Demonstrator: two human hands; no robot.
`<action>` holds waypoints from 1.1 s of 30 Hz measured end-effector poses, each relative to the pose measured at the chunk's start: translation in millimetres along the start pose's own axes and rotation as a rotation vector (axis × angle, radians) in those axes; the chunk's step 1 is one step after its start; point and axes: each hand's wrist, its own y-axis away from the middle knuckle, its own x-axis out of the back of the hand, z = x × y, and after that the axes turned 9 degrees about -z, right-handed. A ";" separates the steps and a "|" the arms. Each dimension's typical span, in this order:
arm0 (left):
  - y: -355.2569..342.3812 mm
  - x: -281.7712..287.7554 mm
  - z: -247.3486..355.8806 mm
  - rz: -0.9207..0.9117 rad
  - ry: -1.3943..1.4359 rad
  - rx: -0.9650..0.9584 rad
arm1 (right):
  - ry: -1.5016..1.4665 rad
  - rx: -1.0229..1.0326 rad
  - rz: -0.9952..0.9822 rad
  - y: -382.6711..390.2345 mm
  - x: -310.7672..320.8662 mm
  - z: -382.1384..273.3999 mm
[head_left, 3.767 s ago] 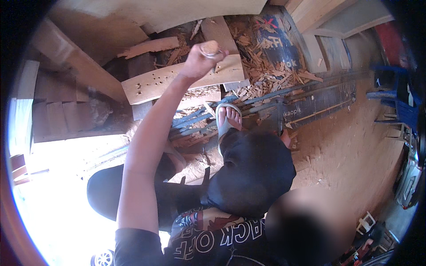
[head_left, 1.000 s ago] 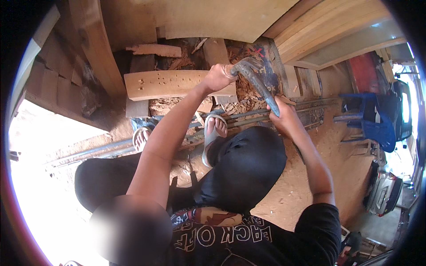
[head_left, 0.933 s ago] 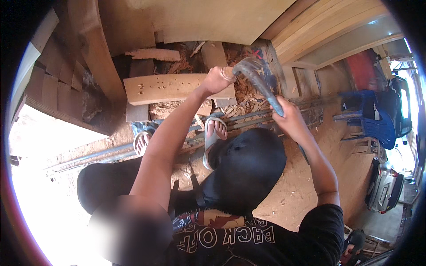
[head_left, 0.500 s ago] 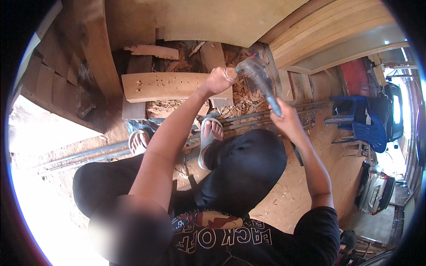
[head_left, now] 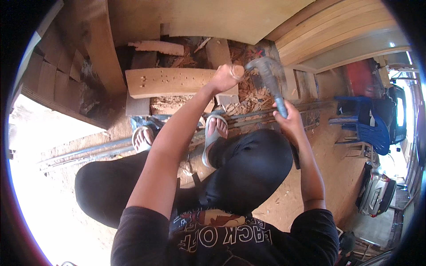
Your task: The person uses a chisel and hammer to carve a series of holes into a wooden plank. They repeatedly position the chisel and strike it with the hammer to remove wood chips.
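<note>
Seen from my remote post, a pale tan plank (head_left: pixel 173 82) lies crosswise ahead of the wearer, at the upper centre of the head view, its long front edge facing the sandalled feet (head_left: pixel 217 128). Its upper face is smooth and pitted with small dark holes (head_left: pixel 143 82), the larger ones clustered toward its left end and finer ones scattered along the middle. I note two darker boards (head_left: pixel 138 106) showing beyond its front edge, with reddish wood chips (head_left: pixel 253 103) strewn around them. The left hand (head_left: pixel 227 79), over the plank's right portion, is curled fully round a wooden handle (head_left: pixel 238 71), whose blunt round butt protrudes on the right side of the fist; the tool's other end is hidden from me, and I cannot tell whether it touches the wood. The right hand (head_left: pixel 289 119) is wrapped firmly about the blue grip of a hammer (head_left: pixel 268 79), which slants up and leftward. The hammer's dark head, blurred, stands just beside the butt; I cannot determine contact between them. Metal pipes (head_left: pixel 250 116) run between the plank and the wearer's knees.
</note>
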 end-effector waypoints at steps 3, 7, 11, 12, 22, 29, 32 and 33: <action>4.1 1.1 -2.6 -0.007 0.048 -0.002 | -0.180 -0.023 0.070 4.5 -14.9 53.4; 34.4 11.3 -18.4 0.026 -0.284 0.050 | -0.317 -0.308 0.011 8.6 -82.5 166.2; 81.3 60.8 -63.4 0.055 -0.648 0.109 | -0.224 -0.469 0.004 30.2 -150.6 254.6; 92.3 75.5 -75.1 0.168 -0.829 0.094 | -0.192 -0.511 0.012 35.5 -165.6 266.5; 152.2 174.1 -135.3 0.877 -0.735 0.502 | -0.037 -0.639 0.197 51.9 -222.3 302.5; 146.2 150.2 -133.4 0.562 -0.979 0.287 | -0.253 0.023 0.458 -25.4 -177.6 187.9; 128.3 144.2 -135.5 0.603 -0.916 0.314 | -0.265 0.344 0.446 -83.4 -155.6 89.5; 126.1 142.5 -136.9 0.605 -0.917 0.378 | -0.299 0.446 0.412 -105.0 -154.1 59.2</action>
